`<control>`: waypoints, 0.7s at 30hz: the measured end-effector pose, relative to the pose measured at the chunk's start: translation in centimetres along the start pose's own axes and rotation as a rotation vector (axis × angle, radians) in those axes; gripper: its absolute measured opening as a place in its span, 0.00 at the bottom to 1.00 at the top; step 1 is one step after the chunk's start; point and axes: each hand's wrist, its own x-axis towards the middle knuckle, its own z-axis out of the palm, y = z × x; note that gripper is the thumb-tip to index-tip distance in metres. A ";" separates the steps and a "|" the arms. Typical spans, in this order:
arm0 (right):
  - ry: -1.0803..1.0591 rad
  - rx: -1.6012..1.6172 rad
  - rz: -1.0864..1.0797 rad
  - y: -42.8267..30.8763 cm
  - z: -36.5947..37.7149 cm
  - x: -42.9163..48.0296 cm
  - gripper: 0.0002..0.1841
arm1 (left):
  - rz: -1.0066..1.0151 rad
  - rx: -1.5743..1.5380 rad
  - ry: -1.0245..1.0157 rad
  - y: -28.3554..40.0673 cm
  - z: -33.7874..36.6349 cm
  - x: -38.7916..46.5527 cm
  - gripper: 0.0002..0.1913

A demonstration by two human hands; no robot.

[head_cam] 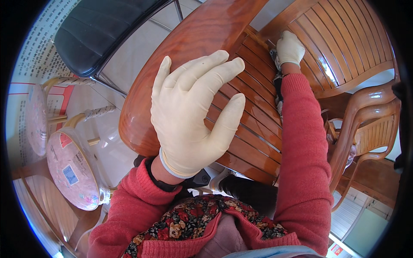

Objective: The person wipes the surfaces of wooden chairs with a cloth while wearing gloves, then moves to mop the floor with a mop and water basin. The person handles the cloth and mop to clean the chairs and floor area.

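Note:
My left hand (190,116), in a cream rubber glove, hovers with fingers apart and nothing in it. Below it are the broad glossy armrest (138,125) and slatted seat (255,135) of a wooden chair. Farther off, my right hand (290,48), gloved alike, is bunched at the rear of the seat, against the slatted backrest (326,42). A dark patterned cloth (277,85) trails from under it along the seat's edge. The fingers of this hand are largely hidden, and my sleeve covers part of the cloth.
A black padded chair (96,29) with metal legs stands beyond the armrest. At the left are two pink round-topped stools (72,171). Curved wooden chair arms (364,100) rise on the right. A panel with printed writing (35,45) lines the far left.

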 end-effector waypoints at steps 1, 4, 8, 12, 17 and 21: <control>-0.002 -0.002 -0.004 0.0 -0.1 0.0 0.09 | 0.001 0.005 0.000 0.0 0.0 0.0 0.22; -0.057 -0.018 0.058 0.4 -0.4 -0.2 0.10 | 0.003 0.017 0.006 0.0 0.0 -0.1 0.22; -0.127 -0.025 0.174 1.7 -0.7 -0.8 0.13 | 0.001 0.039 0.011 0.0 0.0 -0.1 0.22; -0.135 -0.011 0.235 2.9 -0.5 -1.4 0.13 | -0.017 0.039 0.000 0.1 0.0 -0.1 0.22; -0.017 0.014 0.203 2.6 0.5 -1.8 0.12 | -0.012 0.037 0.007 0.2 -0.1 0.0 0.22; 0.023 -0.003 0.139 1.9 0.8 -2.1 0.11 | -0.015 0.053 -0.009 0.3 0.1 0.1 0.21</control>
